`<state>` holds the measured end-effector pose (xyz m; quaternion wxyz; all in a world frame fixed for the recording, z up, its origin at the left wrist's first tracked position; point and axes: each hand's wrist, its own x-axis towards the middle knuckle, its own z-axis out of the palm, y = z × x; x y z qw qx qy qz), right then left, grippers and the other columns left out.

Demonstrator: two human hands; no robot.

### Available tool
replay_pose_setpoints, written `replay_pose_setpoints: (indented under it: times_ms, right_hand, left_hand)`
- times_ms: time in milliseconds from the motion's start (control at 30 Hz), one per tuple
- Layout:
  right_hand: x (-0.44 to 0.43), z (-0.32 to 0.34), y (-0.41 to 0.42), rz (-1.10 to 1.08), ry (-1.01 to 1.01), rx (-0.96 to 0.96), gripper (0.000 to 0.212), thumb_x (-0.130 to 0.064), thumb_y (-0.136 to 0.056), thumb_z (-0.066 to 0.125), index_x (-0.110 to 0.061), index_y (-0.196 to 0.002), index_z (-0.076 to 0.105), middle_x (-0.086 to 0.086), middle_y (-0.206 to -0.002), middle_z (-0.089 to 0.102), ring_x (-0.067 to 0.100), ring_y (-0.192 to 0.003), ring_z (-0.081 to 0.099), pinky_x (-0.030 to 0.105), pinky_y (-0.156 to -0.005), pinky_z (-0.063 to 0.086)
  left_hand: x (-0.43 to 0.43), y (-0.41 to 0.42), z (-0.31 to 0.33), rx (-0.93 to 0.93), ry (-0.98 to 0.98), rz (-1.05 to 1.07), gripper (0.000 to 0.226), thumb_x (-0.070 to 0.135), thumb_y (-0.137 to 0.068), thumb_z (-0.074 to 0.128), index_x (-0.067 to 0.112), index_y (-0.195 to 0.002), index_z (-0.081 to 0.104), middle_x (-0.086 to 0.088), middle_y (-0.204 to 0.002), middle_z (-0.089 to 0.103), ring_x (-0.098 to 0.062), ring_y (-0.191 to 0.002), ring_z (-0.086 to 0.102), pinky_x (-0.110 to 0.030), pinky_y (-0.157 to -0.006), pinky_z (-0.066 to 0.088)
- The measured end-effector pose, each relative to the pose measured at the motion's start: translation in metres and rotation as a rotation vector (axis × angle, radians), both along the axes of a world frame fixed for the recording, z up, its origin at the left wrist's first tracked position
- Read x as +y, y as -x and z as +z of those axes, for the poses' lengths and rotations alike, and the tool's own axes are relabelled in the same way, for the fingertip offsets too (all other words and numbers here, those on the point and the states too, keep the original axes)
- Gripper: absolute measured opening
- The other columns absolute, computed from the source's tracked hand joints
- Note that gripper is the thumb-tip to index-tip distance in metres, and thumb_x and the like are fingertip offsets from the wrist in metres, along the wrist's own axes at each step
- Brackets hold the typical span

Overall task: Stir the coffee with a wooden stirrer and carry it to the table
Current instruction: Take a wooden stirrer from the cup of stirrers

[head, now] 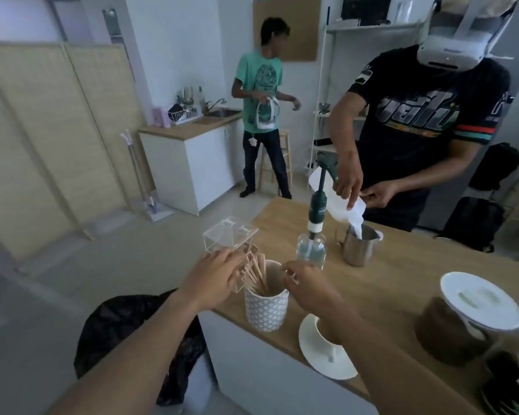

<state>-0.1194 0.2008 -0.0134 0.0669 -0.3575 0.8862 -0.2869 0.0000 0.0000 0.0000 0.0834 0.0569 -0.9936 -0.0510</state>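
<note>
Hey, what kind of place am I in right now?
Probably a small coffee bar or office kitchenette: a patterned cup of wooden stirrers, a steel milk pitcher on the wooden counter, a sink behind.

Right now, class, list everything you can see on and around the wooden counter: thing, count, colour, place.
Wooden stirrers: many, pale wood, upright in holder.
Patterned ceramic holder: one, grey-white, counter's near edge.
Clear acrylic box: one, transparent, counter's left corner.
Pump bottle: one, clear with green pump, behind holder.
Steel milk jug: one, silver, mid-counter.
White cup on saucer: one, near edge.
White-lidded jar: one, brown contents, right.
Black bin bag: one, below counter.
Other people: two, behind.
Left hand: at stirrers.
Right hand: over holder.
</note>
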Motion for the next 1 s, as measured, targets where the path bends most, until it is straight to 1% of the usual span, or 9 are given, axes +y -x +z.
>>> replay_pose_setpoints:
  times_ms: [100,233,333,400,500,600,800,900,1000]
  right_hand:
    - [-0.019,-0.006,0.011,0.036,-0.067,0.036,0.026,-0.030,-0.097,0.052,-0.013,-0.109,0.067,0.008,-0.112,0.065,0.026,-0.101,0.063,0.042,-0.087,0.053]
    - [-0.041,-0.015,0.019,0.059,-0.096,0.063,0.025,-0.033,-0.096,0.055,-0.014,-0.101,0.069,0.007,-0.108,0.064,0.025,-0.094,0.063,0.042,-0.086,0.053]
    - [-0.052,-0.023,0.019,0.067,-0.098,0.108,0.027,-0.038,-0.096,0.056,-0.017,-0.109,0.067,0.005,-0.111,0.066,0.024,-0.101,0.062,0.042,-0.096,0.047]
    - [-0.059,-0.027,0.019,0.062,-0.105,0.130,0.028,-0.039,-0.096,0.056,-0.018,-0.112,0.065,0.005,-0.113,0.067,0.025,-0.105,0.062,0.040,-0.099,0.044]
    - [-0.066,-0.030,0.019,0.033,-0.115,0.139,0.029,-0.039,-0.096,0.055,-0.019,-0.114,0.064,0.005,-0.114,0.068,0.026,-0.107,0.062,0.040,-0.098,0.043]
    - [-0.069,-0.037,0.018,0.000,-0.134,0.154,0.027,-0.038,-0.095,0.055,-0.019,-0.110,0.065,0.006,-0.111,0.069,0.027,-0.106,0.063,0.039,-0.098,0.042]
    - [-0.075,-0.043,0.015,-0.046,-0.180,0.176,0.026,-0.035,-0.097,0.050,-0.017,-0.107,0.067,0.005,-0.109,0.071,0.027,-0.103,0.063,0.040,-0.097,0.038]
    - [-0.075,-0.041,0.014,-0.056,-0.163,0.173,0.025,-0.033,-0.097,0.049,-0.017,-0.105,0.066,0.005,-0.106,0.071,0.027,-0.101,0.063,0.039,-0.098,0.039]
    - [-0.071,-0.036,0.012,-0.072,-0.104,0.123,0.023,-0.031,-0.097,0.050,-0.015,-0.098,0.066,0.006,-0.099,0.072,0.027,-0.095,0.065,0.041,-0.097,0.042]
  left_hand:
    - [-0.004,0.005,-0.007,0.011,-0.011,0.050,0.044,0.024,-0.101,0.039,0.025,-0.145,0.038,0.000,-0.136,0.051,-0.021,-0.122,0.052,-0.038,-0.103,0.038]
    - [-0.006,0.004,-0.017,-0.028,-0.004,0.120,0.037,0.030,-0.102,0.037,0.021,-0.137,0.044,-0.001,-0.134,0.052,-0.019,-0.117,0.054,-0.036,-0.099,0.039]
    - [-0.004,0.002,-0.019,-0.045,-0.015,0.141,0.037,0.034,-0.101,0.037,0.018,-0.133,0.047,-0.001,-0.134,0.052,-0.020,-0.118,0.054,-0.038,-0.101,0.041]
    - [-0.002,0.000,-0.017,-0.052,-0.023,0.156,0.037,0.034,-0.101,0.038,0.019,-0.133,0.047,-0.001,-0.133,0.051,-0.020,-0.118,0.053,-0.039,-0.102,0.041]
    - [-0.003,-0.004,-0.015,-0.062,-0.037,0.172,0.038,0.033,-0.101,0.038,0.021,-0.136,0.045,0.000,-0.135,0.050,-0.019,-0.120,0.052,-0.039,-0.102,0.040]
    - [-0.001,-0.005,-0.015,-0.084,-0.044,0.182,0.040,0.033,-0.102,0.038,0.020,-0.139,0.044,-0.001,-0.135,0.050,-0.020,-0.121,0.051,-0.039,-0.103,0.039]
    - [0.006,-0.003,-0.018,-0.111,-0.029,0.158,0.039,0.034,-0.102,0.037,0.017,-0.137,0.045,-0.002,-0.133,0.051,-0.020,-0.118,0.052,-0.040,-0.104,0.039]
    - [0.004,-0.003,-0.015,-0.110,-0.023,0.137,0.039,0.034,-0.101,0.038,0.018,-0.136,0.045,-0.002,-0.133,0.051,-0.020,-0.118,0.052,-0.040,-0.104,0.038]
    - [-0.005,-0.003,-0.013,-0.096,-0.009,0.120,0.038,0.034,-0.101,0.038,0.017,-0.134,0.047,-0.002,-0.133,0.051,-0.020,-0.119,0.052,-0.040,-0.103,0.039]
